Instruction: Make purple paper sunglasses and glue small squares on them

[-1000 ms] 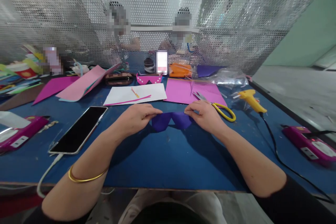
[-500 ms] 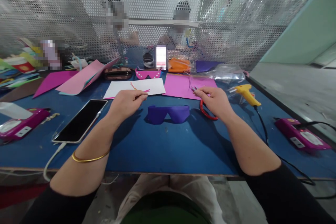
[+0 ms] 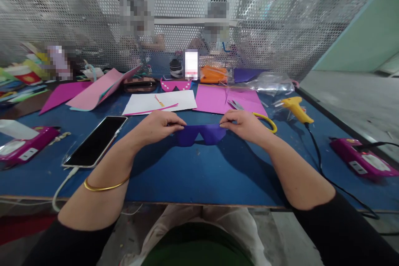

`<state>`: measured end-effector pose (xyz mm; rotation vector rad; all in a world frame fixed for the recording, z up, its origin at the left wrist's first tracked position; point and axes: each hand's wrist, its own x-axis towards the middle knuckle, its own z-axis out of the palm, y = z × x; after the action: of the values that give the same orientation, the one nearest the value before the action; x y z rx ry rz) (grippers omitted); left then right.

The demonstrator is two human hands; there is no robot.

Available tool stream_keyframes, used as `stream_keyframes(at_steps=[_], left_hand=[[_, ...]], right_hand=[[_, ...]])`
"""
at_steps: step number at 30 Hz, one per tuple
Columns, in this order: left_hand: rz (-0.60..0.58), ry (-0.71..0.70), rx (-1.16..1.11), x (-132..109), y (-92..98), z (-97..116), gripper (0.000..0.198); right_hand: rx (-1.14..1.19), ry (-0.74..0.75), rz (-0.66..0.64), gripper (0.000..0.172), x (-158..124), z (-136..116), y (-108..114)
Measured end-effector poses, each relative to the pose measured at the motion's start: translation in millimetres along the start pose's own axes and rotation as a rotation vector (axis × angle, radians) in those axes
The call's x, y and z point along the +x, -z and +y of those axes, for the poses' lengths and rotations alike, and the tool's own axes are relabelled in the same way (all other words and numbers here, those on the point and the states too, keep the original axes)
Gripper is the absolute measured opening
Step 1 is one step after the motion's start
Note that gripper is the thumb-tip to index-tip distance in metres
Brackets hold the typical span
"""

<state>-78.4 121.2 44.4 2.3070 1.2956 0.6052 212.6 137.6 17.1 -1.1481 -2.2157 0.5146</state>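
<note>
A pair of purple glasses [image 3: 186, 137], apparently cut from foam or paper sheet, is in front of me, standing on or just over the blue table. At its left end, my left hand [image 3: 158, 126] pinches the upper corner between thumb and fingers. The opposite upper corner is in the closed fingertips of my right hand [image 3: 245, 126]. Behind that hand lie scissors [image 3: 236, 105], blades on a pink sheet [image 3: 212, 99] and a yellow handle loop showing past my knuckles; the rest is covered.
A white sheet [image 3: 140, 102] with thin pink strips lies beyond my left hand, pink glasses [image 3: 176, 86] behind it. A phone [image 3: 96, 141] on a cable is at left. Right are a yellow glue gun [image 3: 297, 110] and a purple power strip [image 3: 361, 158]. Perforated mesh [image 3: 177, 0] stands behind.
Both hands have come inward to the ends of the purple glasses and taken hold of them. The right hand has left the scissors, which have shifted so a yellow handle shows.
</note>
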Motion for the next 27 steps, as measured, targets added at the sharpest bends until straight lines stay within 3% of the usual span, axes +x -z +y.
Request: stream_keyframes(at_steps=[7, 12, 14, 17, 21, 27], left_hand=[[0.029, 0.000, 0.034, 0, -1.5, 3, 0.027], [0.346, 0.122, 0.023, -5, 1.3, 14, 0.036], [0.391, 0.102, 0.102, -3, -1.4, 20, 0.030], [0.203, 0.052, 0.223, 8, -9.9, 29, 0.026], [-0.052, 0.073, 0.188, 27, -21.0, 35, 0.027], [-0.107, 0.136, 0.118, 35, -25.2, 27, 0.021]], right_hand=[[-0.033, 0.002, 0.047, 0.010, 1, 0, 0], [-0.034, -0.047, 0.246, 0.019, -8, -5, 11], [-0.040, -0.090, 0.329, 0.018, -15, -7, 13], [-0.078, -0.120, 0.338, 0.015, -23, -9, 13], [-0.129, -0.110, 0.310, 0.014, -28, -13, 12], [-0.191, -0.061, 0.273, 0.013, -29, -17, 8]])
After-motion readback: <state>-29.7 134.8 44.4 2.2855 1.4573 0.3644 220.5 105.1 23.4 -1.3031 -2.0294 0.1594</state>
